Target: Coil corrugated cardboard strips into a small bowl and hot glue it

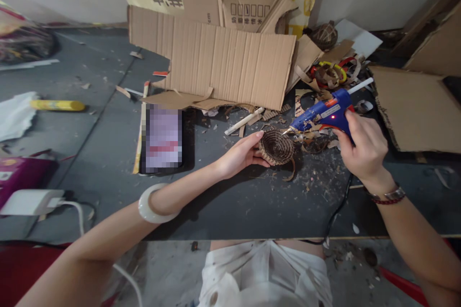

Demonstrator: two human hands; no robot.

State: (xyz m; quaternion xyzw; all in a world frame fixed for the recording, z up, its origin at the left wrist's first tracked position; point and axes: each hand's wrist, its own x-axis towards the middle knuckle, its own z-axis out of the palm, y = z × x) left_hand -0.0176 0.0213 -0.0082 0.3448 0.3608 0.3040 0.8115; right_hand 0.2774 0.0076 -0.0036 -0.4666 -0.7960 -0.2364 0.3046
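Note:
A small round bowl of coiled corrugated cardboard strips is tilted with its hollow facing me. My left hand grips its left side, thumb at the rim and fingers underneath. A loose strip end curls down from its lower right. My right hand is wrapped round the handle of a blue hot glue gun, whose small red light is on. The gun's nozzle points left and down at the bowl's upper right rim; whether it touches, I cannot tell. A white glue stick juts from the gun's back.
Large cardboard pieces stand behind the bowl, with scraps and a yellow-handled tool at right. A phone lies left of my left hand. Further left are a yellow pen-like tool and a white charger. The gun's black cord crosses the table's front edge.

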